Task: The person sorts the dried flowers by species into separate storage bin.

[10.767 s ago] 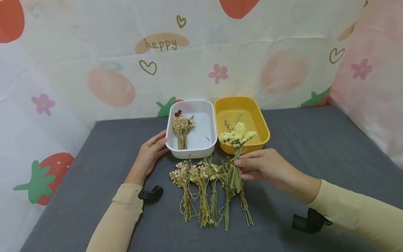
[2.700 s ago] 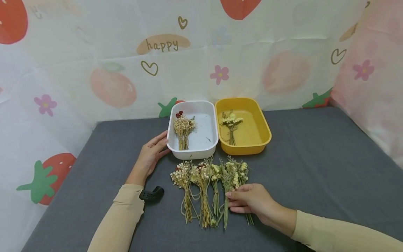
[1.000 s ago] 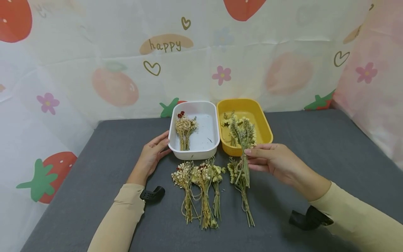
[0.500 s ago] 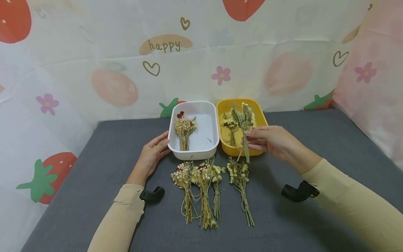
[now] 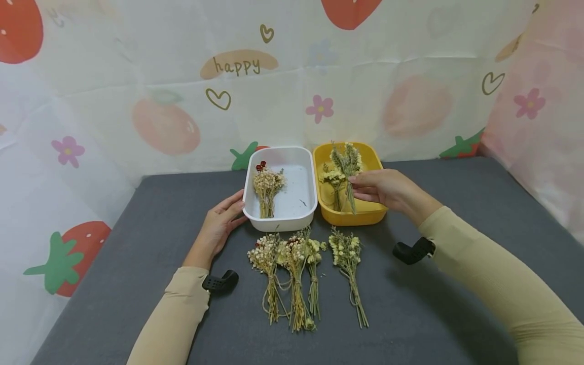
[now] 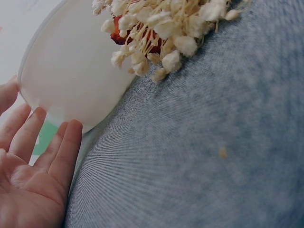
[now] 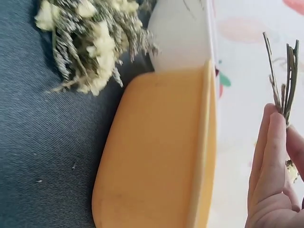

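Note:
My right hand (image 5: pixel 388 190) pinches a small bunch of dried flowers (image 5: pixel 348 162) by its stems, over the yellow tub (image 5: pixel 351 218). The bunch has grey-green sprigs and pale yellow blooms; in the right wrist view its stem ends (image 7: pixel 289 71) stick out past the fingertips. Another yellow bunch (image 5: pixel 333 177) lies inside that tub at the left. My left hand (image 5: pixel 219 225) rests against the left side of the white tub (image 5: pixel 280 224). In the left wrist view, its extended fingers (image 6: pixel 64 147) touch the tub's outer wall. A cream bunch with red blooms (image 5: pixel 268 185) lies in the white tub.
In front of the tubs, on the dark grey cloth (image 5: pixel 424 314), lie several tied bunches: a white-flowered one (image 5: pixel 269 274), a cream one (image 5: pixel 296 279), a slim yellow one (image 5: pixel 314 274) and a yellow-green one (image 5: pixel 349 268). A printed curtain (image 5: pixel 365 86) hangs behind.
A yellow bunch has gone into the yellow tub. My right hand has picked the grey-green bunch off the cloth and carried it up and forward over the tub. The left hand stays put.

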